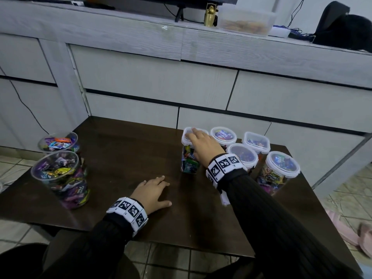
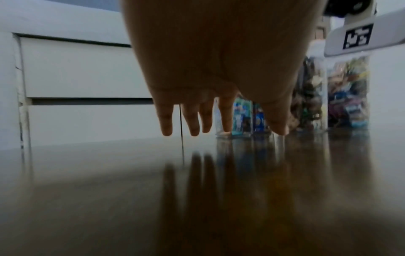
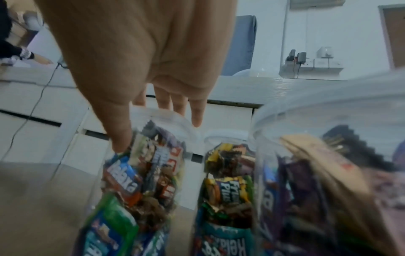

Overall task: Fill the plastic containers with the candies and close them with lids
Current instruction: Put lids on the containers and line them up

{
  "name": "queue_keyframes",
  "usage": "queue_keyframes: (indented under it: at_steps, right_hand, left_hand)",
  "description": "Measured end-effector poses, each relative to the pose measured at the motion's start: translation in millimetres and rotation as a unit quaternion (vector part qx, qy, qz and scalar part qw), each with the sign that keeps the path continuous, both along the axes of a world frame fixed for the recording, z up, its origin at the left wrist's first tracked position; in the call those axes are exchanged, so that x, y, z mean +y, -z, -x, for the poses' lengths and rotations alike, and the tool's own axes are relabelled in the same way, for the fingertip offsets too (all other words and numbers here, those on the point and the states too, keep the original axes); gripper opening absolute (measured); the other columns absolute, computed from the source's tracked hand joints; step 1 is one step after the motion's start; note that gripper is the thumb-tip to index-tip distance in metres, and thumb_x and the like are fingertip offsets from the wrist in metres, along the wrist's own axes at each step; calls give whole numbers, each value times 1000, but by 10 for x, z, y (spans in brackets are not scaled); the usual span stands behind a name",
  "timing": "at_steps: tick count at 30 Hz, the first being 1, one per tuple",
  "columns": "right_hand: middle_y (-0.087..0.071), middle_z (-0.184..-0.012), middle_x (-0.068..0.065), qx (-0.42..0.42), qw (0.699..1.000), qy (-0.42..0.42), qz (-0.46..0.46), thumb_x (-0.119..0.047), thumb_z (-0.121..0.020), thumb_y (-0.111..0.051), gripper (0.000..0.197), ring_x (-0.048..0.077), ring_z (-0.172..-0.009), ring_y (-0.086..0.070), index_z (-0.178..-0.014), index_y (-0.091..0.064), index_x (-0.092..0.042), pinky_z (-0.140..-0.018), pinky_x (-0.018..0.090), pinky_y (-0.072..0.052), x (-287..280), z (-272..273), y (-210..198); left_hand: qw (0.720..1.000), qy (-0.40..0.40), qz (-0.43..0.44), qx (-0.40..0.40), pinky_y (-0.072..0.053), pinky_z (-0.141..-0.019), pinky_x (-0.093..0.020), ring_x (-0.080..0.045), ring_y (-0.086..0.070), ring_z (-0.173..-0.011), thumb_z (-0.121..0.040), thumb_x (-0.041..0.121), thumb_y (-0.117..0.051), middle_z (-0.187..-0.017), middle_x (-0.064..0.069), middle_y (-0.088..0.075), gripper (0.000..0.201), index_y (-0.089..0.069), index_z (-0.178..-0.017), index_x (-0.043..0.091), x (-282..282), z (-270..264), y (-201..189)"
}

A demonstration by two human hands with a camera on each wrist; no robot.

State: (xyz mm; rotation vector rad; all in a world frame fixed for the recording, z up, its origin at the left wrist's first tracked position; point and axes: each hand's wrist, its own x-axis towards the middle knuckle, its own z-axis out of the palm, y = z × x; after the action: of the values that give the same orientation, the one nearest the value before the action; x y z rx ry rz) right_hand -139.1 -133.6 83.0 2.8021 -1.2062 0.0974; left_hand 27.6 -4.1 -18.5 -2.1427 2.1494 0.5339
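Right hand (image 1: 203,147) lies flat on the upright container's (image 1: 190,158) lid (image 1: 186,133); left hand (image 1: 153,191) flat, holding nothing.

The left hand (image 2: 219,57) hangs low over the dark, glossy desk (image 2: 109,199), palm down, its fingers (image 2: 166,119) straight and slightly spread, the tips close above the surface. Their blurred reflection shows in the desk top below. Behind the fingers stand clear plastic containers (image 2: 348,93) packed with candies (image 2: 241,117) in bright wrappers, off to the right. A white band with a black square marker (image 2: 357,37) crosses the upper right corner. White drawer fronts (image 2: 83,69) fill the background on the left.
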Motion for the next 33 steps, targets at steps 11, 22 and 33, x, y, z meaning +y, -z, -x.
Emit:
queue_keyframes:
  at_steps: [11, 22, 33]
  right_hand:
    - [-61, -83, -10, -138, 990, -27, 22, -37, -89, -56, 15, 13, -79, -59, -97, -55, -25, -57, 26, -39, 616, 884, -146]
    - [-58, -108, 2, 67, 958, 259, -107, -58, -80, -60, 39, 19, -97, -54, -95, -54, -23, -76, 32, -47, 707, 2047, 530]
    - [-42, -139, 9, 83, 912, 347, -203, -62, -72, -68, 89, 31, -128, -40, -141, -33, -18, -102, 38, -41, 777, 2228, 853]
  left_hand:
    - [880, -197, 425, -81, -30, -108, -58, -30, -35, -138, -86, 50, -63, -144, -7, -46, 52, -51, -128, 23, 686, -896, -1071]
    - [849, -451, 274, 26, -46, -86, -61, -51, -48, -116, -67, 58, -80, -132, -27, -39, 100, -34, -134, -1, 953, -1393, -631]
    - [902, -318, 278, 86, -47, -91, -51, -38, -56, -113, -66, 52, -83, -130, -14, -45, 88, -41, -135, 18, 850, -830, -556]
